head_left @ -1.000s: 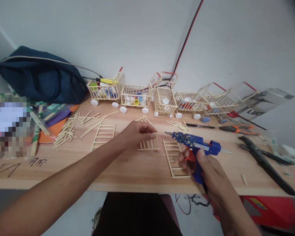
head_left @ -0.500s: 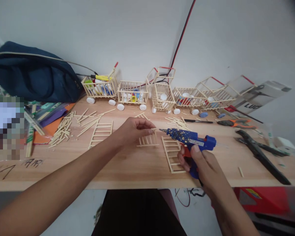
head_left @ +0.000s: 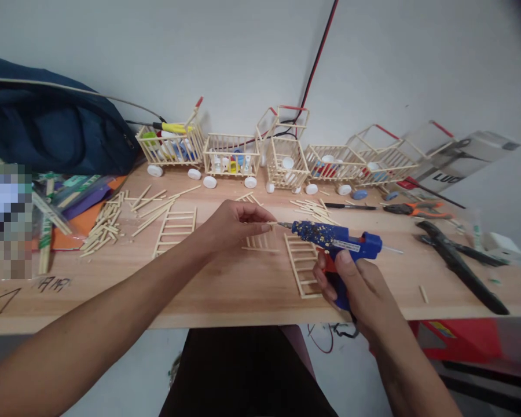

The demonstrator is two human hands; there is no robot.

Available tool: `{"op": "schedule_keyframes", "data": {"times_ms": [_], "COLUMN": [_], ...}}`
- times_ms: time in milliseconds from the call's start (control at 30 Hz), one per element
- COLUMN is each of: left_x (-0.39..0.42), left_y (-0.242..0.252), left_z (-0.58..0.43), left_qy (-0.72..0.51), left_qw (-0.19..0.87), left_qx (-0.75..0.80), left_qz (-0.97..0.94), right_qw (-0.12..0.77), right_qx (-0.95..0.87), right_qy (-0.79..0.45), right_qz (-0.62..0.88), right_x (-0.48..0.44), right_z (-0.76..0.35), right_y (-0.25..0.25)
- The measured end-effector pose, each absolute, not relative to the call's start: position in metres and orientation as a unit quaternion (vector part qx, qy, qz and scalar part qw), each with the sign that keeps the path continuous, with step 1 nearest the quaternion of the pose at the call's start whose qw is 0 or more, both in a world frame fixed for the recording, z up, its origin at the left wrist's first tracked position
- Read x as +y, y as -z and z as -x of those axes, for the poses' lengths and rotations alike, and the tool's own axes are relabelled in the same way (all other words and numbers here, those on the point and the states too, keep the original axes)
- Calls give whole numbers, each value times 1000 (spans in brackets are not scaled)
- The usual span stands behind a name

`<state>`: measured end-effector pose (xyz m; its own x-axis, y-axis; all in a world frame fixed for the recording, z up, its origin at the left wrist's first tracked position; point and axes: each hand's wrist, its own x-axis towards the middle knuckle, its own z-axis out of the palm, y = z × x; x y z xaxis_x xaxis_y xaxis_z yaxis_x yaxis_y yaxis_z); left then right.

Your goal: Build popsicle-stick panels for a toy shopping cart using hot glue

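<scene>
My left hand [head_left: 234, 226] pinches a short thin wooden stick [head_left: 272, 223] above the wooden table [head_left: 243, 289]. The right hand [head_left: 356, 286] grips a blue hot glue gun [head_left: 336, 240], and its nozzle tip touches the end of that stick. Under them lie two ladder-like stick frames: one [head_left: 303, 265] just left of my right hand, another [head_left: 258, 242] below my left fingers. A third ladder frame [head_left: 173, 230] lies farther left.
Several small stick-built carts [head_left: 232, 156] with white wheels line the wall. Loose sticks [head_left: 106, 223] are heaped at the left beside coloured packets and a dark blue bag [head_left: 56, 124]. Pliers [head_left: 417, 209] and black cutters [head_left: 460, 266] lie at right. A red-black cable runs up the wall.
The glue gun has moved left until its nozzle meets the stick held in my left hand. The view has tilted slightly, shifting everything upward.
</scene>
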<state>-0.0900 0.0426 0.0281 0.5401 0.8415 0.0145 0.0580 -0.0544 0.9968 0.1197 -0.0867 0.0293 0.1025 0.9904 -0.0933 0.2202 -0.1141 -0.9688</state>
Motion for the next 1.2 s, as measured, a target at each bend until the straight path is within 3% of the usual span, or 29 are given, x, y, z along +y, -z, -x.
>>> {"op": "schedule_keyframes", "data": {"times_ms": [1200], "left_x": [46], "left_y": [-23], "left_z": [90], "left_qy": [-346], "left_qw": [563], "left_qx": [363], "left_qz": [-656], "right_qw": [399], "right_qx": [-547], "right_qy": [-416], "right_qz": [607], "right_x": [-84], "right_z": [-126], "right_y": [-25]}}
